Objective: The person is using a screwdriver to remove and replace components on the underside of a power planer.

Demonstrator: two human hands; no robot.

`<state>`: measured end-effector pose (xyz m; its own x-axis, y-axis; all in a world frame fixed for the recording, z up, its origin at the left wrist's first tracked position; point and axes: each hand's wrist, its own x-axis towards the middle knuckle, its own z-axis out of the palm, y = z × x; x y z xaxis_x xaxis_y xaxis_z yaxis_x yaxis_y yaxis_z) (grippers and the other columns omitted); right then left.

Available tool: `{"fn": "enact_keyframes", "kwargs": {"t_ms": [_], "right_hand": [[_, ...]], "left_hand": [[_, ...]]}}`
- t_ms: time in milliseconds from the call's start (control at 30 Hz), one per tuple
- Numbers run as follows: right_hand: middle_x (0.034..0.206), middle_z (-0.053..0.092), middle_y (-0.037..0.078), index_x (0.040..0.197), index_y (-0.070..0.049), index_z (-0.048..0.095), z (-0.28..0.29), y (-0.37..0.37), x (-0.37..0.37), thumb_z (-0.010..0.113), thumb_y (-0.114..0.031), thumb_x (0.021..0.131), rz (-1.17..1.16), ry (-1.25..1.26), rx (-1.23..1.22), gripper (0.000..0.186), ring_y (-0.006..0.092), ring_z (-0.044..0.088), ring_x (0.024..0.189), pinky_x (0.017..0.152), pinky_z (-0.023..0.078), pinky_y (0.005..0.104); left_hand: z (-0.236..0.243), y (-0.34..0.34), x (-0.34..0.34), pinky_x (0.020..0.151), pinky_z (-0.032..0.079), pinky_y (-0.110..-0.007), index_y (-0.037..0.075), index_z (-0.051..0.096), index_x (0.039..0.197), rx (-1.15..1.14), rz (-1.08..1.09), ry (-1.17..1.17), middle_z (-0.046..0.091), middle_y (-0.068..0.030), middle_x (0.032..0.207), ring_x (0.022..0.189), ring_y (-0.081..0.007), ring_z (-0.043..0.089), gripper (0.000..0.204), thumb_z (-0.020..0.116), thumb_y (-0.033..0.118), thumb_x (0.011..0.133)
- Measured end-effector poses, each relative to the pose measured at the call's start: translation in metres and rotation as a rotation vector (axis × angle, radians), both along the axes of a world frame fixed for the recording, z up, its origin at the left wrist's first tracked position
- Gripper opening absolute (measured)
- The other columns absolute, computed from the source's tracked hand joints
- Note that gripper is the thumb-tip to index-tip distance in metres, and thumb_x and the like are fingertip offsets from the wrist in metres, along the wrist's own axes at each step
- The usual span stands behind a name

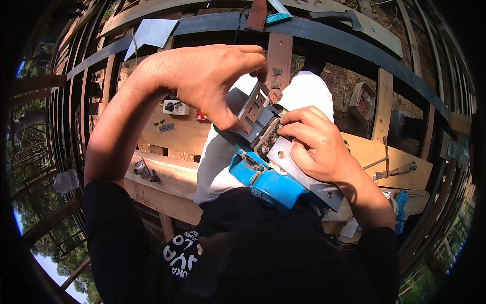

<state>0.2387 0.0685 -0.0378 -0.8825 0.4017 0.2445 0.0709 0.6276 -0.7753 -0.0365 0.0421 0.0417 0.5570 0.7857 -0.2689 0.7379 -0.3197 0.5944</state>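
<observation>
A blue electric planer (273,187) lies tilted across my lap with its metal sole plates facing up. My left hand (217,83) grips the slotted front plate (253,109) between thumb and fingers. My right hand (316,144) rests over the flat rear sole plate (298,164). Its bent fingertips press at the bolts of the cutter drum (267,142), between the two plates. Whether a small part sits under those fingertips is hidden.
Wooden boards surround my white-trousered legs. To the left are a white socket (175,107), a clear cup (142,168) and a black knob (154,176). A T-shaped tool (387,157) and a wooden-handled tool (395,171) lie right. Ahead is a hatchet (349,19).
</observation>
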Motion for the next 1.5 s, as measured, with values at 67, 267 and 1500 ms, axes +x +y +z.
{"fn": "enact_keyframes", "kwargs": {"t_ms": [67,267,1500], "right_hand": [[0.101,0.065,0.014,0.093,0.003,0.068,0.005,-0.001,0.001,0.057,0.002,0.068,-0.027,-0.025,0.026,0.027,0.0316,0.061,0.097,0.085,0.051,0.0405],[0.106,0.064,0.018,0.099,0.002,0.067,0.015,-0.007,0.001,0.056,-0.001,0.073,-0.045,-0.088,-0.011,0.028,0.0344,0.061,0.098,0.089,0.048,0.0401],[0.136,0.051,0.021,0.152,-0.006,0.032,0.04,-0.053,0.091,0.077,-0.059,0.071,-0.185,-0.663,-0.118,0.107,0.0386,0.056,0.121,0.102,0.045,0.0454]], "left_hand": [[0.008,-0.02,-0.04,0.092,0.05,-0.038,0.0,0.055,0.12,0.221,0.151,0.032,0.056,-0.0143,0.122,0.111,-0.0289,0.059,0.078,0.085,0.03,0.055],[-0.081,-0.198,-0.15,0.093,0.05,-0.033,-0.004,0.054,0.126,0.297,1.448,-0.632,0.059,-0.0163,0.124,0.116,-0.0232,0.057,0.071,0.087,0.029,0.073],[-0.134,-0.091,0.061,0.1,0.045,-0.033,-0.005,0.06,0.128,-0.078,1.276,-1.126,0.065,-0.0163,0.122,0.111,-0.0214,0.062,0.056,0.04,0.043,0.106]]}}
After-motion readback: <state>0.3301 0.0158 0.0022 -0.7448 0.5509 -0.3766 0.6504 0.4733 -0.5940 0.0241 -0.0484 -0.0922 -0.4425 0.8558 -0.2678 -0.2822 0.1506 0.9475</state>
